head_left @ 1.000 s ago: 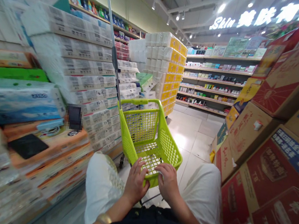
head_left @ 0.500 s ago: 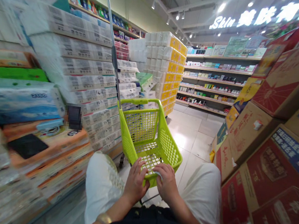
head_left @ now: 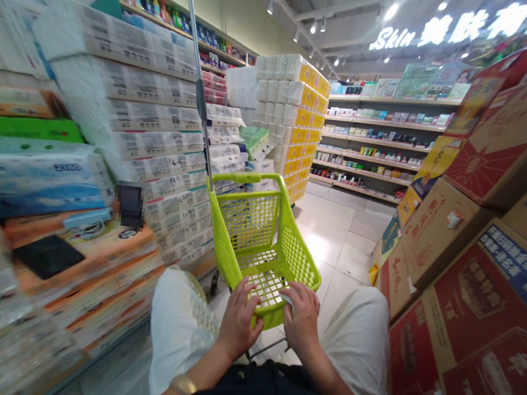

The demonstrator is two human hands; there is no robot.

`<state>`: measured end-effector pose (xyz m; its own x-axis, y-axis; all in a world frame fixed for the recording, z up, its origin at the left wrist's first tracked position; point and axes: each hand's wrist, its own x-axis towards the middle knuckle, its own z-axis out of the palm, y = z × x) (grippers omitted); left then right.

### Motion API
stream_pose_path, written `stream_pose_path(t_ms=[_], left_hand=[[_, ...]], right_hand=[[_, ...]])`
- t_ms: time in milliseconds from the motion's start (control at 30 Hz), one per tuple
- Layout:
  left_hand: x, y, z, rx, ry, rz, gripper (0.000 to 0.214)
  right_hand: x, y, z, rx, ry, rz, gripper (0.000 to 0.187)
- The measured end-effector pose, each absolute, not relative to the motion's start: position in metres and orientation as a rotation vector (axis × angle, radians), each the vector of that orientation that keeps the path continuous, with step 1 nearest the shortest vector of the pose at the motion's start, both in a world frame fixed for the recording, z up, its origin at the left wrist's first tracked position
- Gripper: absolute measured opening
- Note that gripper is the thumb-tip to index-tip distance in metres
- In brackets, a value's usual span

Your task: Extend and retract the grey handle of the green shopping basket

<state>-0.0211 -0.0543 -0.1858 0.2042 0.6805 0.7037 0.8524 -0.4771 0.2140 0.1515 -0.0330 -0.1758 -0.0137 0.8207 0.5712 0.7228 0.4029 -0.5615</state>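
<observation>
A lime-green plastic shopping cart [head_left: 294, 261] with a grid-patterned basket stands between my knees. My left hand [head_left: 239, 315] grips the middle of its near rim, fingers over the edge and thumb outside. To its right, my right hand [head_left: 301, 316] bends over the same rim with its fingers closed. A bit of something white, like a folded tissue [head_left: 287, 300], shows under those fingers; most of it is hidden. Nothing lies in the basket. A long metal pole with a dark grip [head_left: 201, 98] rises from the cart's far left corner.
Wrapped paper packs [head_left: 159, 109] are stacked high on the left, with a flat black object [head_left: 48, 257] lying on an orange pack. Cardboard cartons [head_left: 449, 238] wall the right side. A tiled aisle [head_left: 331, 230] runs ahead to stocked shelves [head_left: 374, 140].
My right hand has slid a little to the right along the basket's near rim, away from my left hand. The left hand and the cart have stayed nearly still.
</observation>
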Motion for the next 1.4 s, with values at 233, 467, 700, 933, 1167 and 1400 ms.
stream_pose_path(t_ms=[233, 467, 700, 933, 1167, 1400], left_hand=[[-0.021, -0.055, -0.185, -2.246, -1.457, -1.134, 0.030], [-0.020, -0.055, -0.185, -2.241, -1.447, -1.131, 0.029], [-0.022, -0.052, -0.186, -2.229, -1.396, -1.139, 0.029], [-0.020, -0.055, -0.184, -2.242, -1.457, -1.133, 0.030], [-0.020, -0.054, -0.185, -2.237, -1.452, -1.142, 0.030], [-0.021, -0.055, -0.185, -2.244, -1.453, -1.124, 0.029]], right_hand=[[0.155, -0.027, -0.182, -1.386, -1.677, 0.138, 0.039], [0.150, -0.028, -0.180, -1.295, -1.719, 0.185, 0.038], [0.133, -0.044, -0.170, -0.946, -1.995, 0.328, 0.047], [0.164, -0.020, -0.178, -1.200, -1.759, 0.143, 0.037], [0.147, -0.033, -0.170, -1.115, -1.848, 0.219, 0.041], [0.154, -0.029, -0.170, -1.077, -1.893, 0.240, 0.040]])
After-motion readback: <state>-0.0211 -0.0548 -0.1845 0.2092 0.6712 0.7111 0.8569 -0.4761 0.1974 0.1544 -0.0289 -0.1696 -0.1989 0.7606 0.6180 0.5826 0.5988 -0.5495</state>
